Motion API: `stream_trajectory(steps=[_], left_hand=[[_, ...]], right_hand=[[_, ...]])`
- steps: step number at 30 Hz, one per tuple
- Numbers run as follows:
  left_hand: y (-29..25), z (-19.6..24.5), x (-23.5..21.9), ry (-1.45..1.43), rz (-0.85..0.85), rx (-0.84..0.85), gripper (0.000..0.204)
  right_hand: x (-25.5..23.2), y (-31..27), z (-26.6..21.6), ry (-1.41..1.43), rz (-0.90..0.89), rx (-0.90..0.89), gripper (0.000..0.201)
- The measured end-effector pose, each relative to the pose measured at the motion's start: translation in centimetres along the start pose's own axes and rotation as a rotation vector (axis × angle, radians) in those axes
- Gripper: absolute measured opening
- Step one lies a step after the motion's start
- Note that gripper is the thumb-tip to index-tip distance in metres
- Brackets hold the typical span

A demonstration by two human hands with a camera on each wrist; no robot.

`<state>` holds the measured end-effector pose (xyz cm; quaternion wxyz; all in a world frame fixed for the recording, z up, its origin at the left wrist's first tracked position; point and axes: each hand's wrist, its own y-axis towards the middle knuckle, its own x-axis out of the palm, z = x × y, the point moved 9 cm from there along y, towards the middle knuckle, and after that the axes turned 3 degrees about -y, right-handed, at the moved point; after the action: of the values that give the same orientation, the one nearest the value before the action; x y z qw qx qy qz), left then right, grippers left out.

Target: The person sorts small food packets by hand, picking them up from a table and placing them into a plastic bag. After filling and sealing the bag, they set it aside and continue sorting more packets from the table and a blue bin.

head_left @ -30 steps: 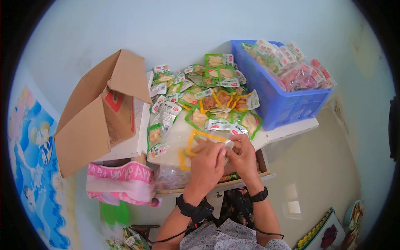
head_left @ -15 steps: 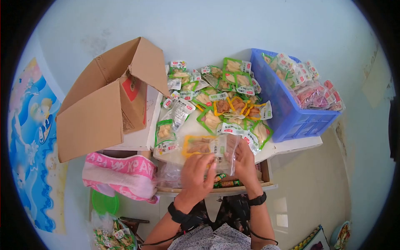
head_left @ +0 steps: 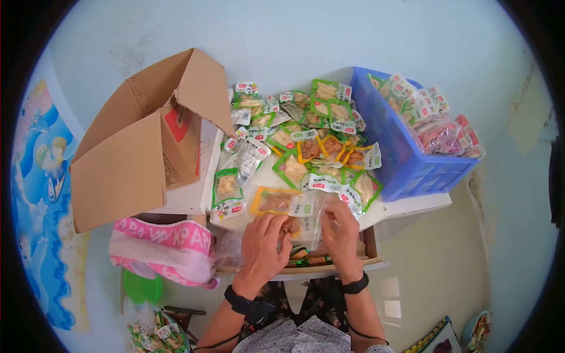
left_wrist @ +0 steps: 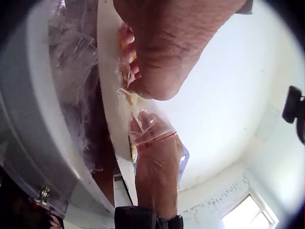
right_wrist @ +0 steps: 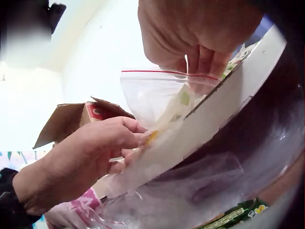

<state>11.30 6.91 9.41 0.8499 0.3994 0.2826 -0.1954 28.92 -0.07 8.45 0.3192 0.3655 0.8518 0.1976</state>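
Observation:
A clear zip bag (head_left: 312,226) with a red line along its mouth lies between both hands over the table's front edge. Yellow-edged snack packets (head_left: 275,203) show in and through it. My left hand (head_left: 265,247) grips the bag's left part, fingers curled over a packet; in the right wrist view the left hand (right_wrist: 90,148) pinches near a yellow edge. At the mouth end, my right hand (head_left: 340,232) holds the bag with bent fingers. From the left wrist, clear plastic and the red line cross the right hand (left_wrist: 157,162). Its fingertips are partly hidden.
Green-edged packets (head_left: 291,169) are heaped on the white table (head_left: 406,207). A blue crate (head_left: 426,176) full of packets stands right, an open cardboard box (head_left: 120,176) left. Below the hands, an open drawer (head_left: 371,244) holds plastic bags. A pink towel (head_left: 165,247) hangs at left.
The bag has spread flatter, with the yellow-edged packets lying to its left. The left hand has moved left and down, apart from the right hand. The head view has shifted.

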Motion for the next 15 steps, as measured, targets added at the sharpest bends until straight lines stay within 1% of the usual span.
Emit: stream_trajectory(steps=[2, 3, 5, 6, 8, 9, 12, 15], left_hand=[[0.9, 0.0, -0.1, 0.011, -0.043, -0.021, 0.027], [1.2, 0.1, 0.1, 0.015, -0.067, -0.03, 0.026], [1.8, 0.4, 0.5, 0.084, -0.018, 0.052, 0.023], [2.0, 0.6, 0.8, 0.118, 0.009, 0.094, 0.022], [2.5, 0.3, 1.5, 0.181, 0.009, 0.06, 0.021], [2.7, 0.1, 1.8, 0.213, 0.01, 0.042, 0.02], [2.9, -1.4, 2.5, 0.154, -0.035, -0.059, 0.019], [2.8, -0.7, 1.7, 0.08, 0.09, 0.014, 0.022]], right_hand=[[-1.3, -0.1, -0.4, 0.134, 0.121, 0.04, 0.011], [-1.9, 0.2, -0.1, 0.132, 0.148, 0.068, 0.012], [-3.6, 1.5, 0.8, 0.124, 0.207, 0.12, 0.012], [-4.3, 2.4, 1.0, 0.051, 0.224, 0.097, 0.012], [-5.4, 4.2, 1.7, -0.096, 0.253, 0.046, 0.013], [-5.6, 4.9, 2.1, -0.122, 0.219, 0.044, 0.018], [-5.7, 6.8, 3.5, -0.236, 0.158, 0.04, 0.021], [-5.3, 8.2, 4.5, -0.267, 0.144, 0.015, 0.027]])
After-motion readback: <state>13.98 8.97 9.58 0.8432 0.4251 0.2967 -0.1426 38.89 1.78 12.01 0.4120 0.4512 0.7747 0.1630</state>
